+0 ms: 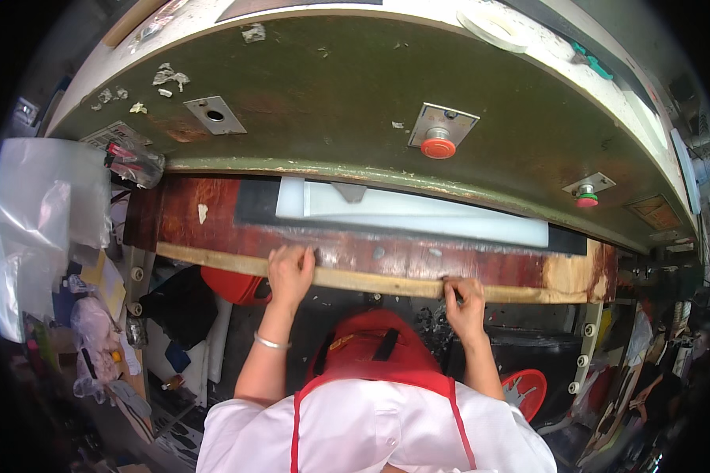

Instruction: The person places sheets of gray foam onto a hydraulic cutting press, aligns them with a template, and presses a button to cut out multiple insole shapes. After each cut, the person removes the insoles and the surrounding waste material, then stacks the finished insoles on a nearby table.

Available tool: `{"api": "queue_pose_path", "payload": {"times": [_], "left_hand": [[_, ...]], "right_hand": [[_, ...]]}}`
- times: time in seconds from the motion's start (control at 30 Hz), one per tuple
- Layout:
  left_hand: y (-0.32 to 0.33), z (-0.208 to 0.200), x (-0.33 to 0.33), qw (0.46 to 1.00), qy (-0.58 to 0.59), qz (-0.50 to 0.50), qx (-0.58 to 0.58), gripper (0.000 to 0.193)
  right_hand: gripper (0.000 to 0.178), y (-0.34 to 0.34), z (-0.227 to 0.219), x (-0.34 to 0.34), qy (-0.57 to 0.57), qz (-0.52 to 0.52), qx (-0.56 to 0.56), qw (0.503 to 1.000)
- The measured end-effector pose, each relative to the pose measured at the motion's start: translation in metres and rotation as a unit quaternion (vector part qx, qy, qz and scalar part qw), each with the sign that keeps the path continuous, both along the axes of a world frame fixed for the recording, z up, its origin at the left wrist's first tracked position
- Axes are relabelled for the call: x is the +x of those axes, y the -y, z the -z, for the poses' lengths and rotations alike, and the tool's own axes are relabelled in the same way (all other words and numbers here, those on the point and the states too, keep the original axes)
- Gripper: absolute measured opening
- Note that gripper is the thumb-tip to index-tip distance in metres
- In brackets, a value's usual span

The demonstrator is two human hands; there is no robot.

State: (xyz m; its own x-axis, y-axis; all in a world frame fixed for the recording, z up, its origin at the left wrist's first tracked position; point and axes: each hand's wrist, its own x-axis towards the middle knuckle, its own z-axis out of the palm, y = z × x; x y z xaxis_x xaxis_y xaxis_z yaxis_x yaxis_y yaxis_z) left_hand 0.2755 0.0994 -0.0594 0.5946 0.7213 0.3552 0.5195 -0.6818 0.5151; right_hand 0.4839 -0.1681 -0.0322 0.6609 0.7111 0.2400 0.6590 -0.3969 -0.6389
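My left hand [291, 273] rests on the front edge of a reddish-brown wooden board [339, 246], its fingers curled together. Further right, my right hand [465, 303] is closed at the same pale edge, thumb and fingers pinched. Whatever either hand grips, if anything, is too small or hidden to make out. On the board behind my hands lies a black sheet [258, 206]. White translucent sheets [426, 217] sit on it, partly under the green machine beam [331, 94], with a small grey plate [349, 191] at their far edge.
A red push button [438, 144] and a green-and-red button [587, 197] stick out of the beam. A tape roll [493, 30] lies on top. Clear plastic sheeting [47, 205] hangs at the left. Red containers [237, 285] and a black box [532, 351] stand below the board.
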Motion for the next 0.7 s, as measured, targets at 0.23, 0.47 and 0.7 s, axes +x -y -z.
{"api": "queue_pose_path", "payload": {"times": [0.23, 0.47, 0.7], "left_hand": [[0.030, -0.026, -0.045, 0.998, 0.037, -0.043, -0.028, 0.016], [0.034, -0.039, -0.038, 0.968, -0.124, -0.149, -0.159, 0.029], [0.068, -0.035, -0.086, 0.977, -0.181, -0.080, -0.075, 0.031]], "right_hand": [[0.030, -0.068, -0.028, -0.017, -0.050, 0.062, 0.100, 0.992], [0.099, -0.160, -0.011, -0.128, 0.020, -0.046, -0.018, 0.999], [0.102, -0.099, -0.047, -0.115, -0.273, -0.097, 0.093, 0.952]]}}
